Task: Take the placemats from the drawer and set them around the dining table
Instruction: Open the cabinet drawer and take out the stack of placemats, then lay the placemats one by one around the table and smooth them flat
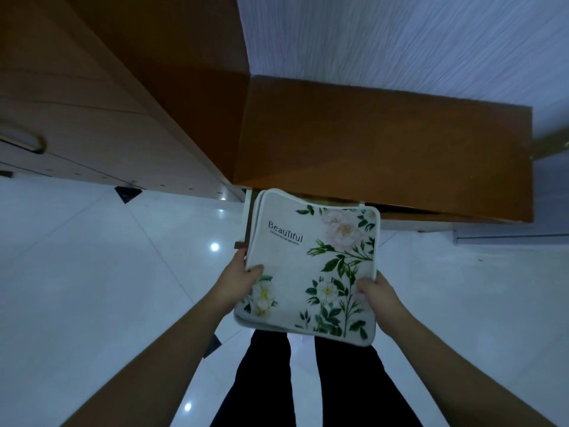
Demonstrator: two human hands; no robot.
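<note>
Here, a floral stack of placemats (311, 266) is gripped at its near side edges between the left hand (238, 278) and the right hand (377, 292), held level just in front of the wooden cabinet (385, 149).

Both hands hold a stack of placemats (311, 266), white with green floral print and the word "Beautiful". Left hand (238, 277) grips the left edge, thumb on top. Right hand (377, 292) grips the right edge. Brown cabinet (385, 149) beyond the hands; glossy white floor (92, 272) and dark-trousered legs (308, 380) below them.
</note>
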